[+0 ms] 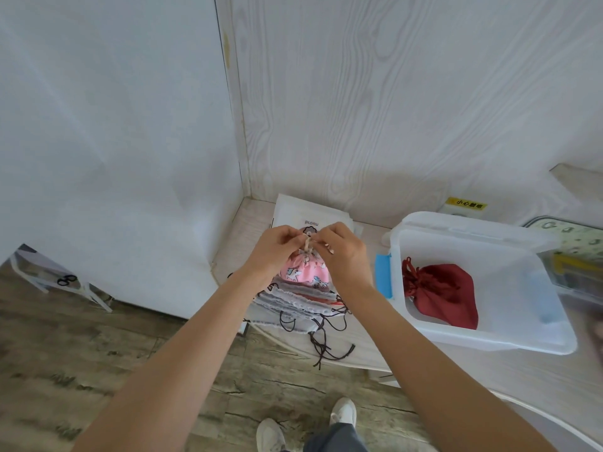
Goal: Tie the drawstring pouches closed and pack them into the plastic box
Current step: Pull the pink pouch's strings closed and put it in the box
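A pink drawstring pouch [305, 272] with a printed pattern is held up just above a stack of flat grey pouches [290, 305] near the left end of the counter [456, 370]. Its neck is gathered, and a pale cord [307, 244] rises from the gathered top between the two hands. The left hand [277, 246] has its fingers curled, pinching the cord from the left side; the right hand [342, 249] pinches it from the right side, its fingertips meeting the left hand's right over the pouch's neck. The grey pouches lie overlapped with their dark cords [326, 340] trailing loose over the counter's front edge. Behind the hands lies a white paper bag [306, 210] with printed lettering, set into the corner where the white wall [114, 125] meets the pale wood-grain panel [408, 93]. To the right, well apart from the stack, stands the clear plastic box [489, 340] with a blue latch [382, 275] on its left side and its lid [473, 230] open behind it; a dark red pouch [447, 295], tied closed, lies inside toward the box's left end. A yellow label [467, 203] is on the panel behind the box. Below, grey wood-pattern floor [98, 353] and the person's white shoes [342, 412] show.
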